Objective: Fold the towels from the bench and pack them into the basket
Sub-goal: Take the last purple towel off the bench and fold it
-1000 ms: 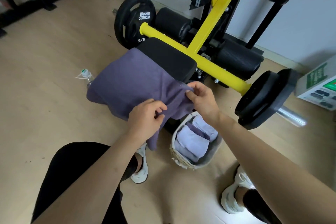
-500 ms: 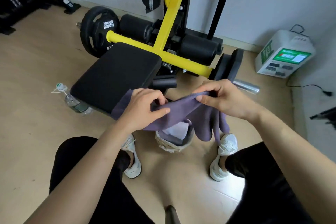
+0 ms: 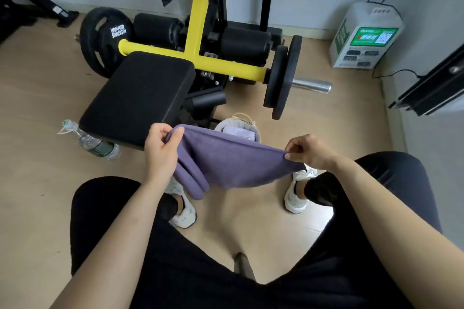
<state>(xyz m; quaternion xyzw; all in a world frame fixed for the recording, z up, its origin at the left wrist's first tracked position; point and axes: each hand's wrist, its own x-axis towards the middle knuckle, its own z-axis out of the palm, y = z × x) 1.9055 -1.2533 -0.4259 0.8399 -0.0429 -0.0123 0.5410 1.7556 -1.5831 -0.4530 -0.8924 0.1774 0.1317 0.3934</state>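
Towel (image 3: pixel 233 163) stretched left-right btwn L hand (image 3: pixel 160 148), R hand (image 3: pixel 310 150), above basket (image 3: pixel 247 124).

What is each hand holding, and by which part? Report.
Both hold the purple towel by its top edge: the left hand grips the left end, the right hand pinches the right end.

Even soft daylight, sharp focus, wide-angle edge bending.

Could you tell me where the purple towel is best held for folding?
I'd take the purple towel at both ends of its top edge, one hand from each side, as the left hand and right hand pinch it: it hangs limp, so a taut edge keeps it spread.
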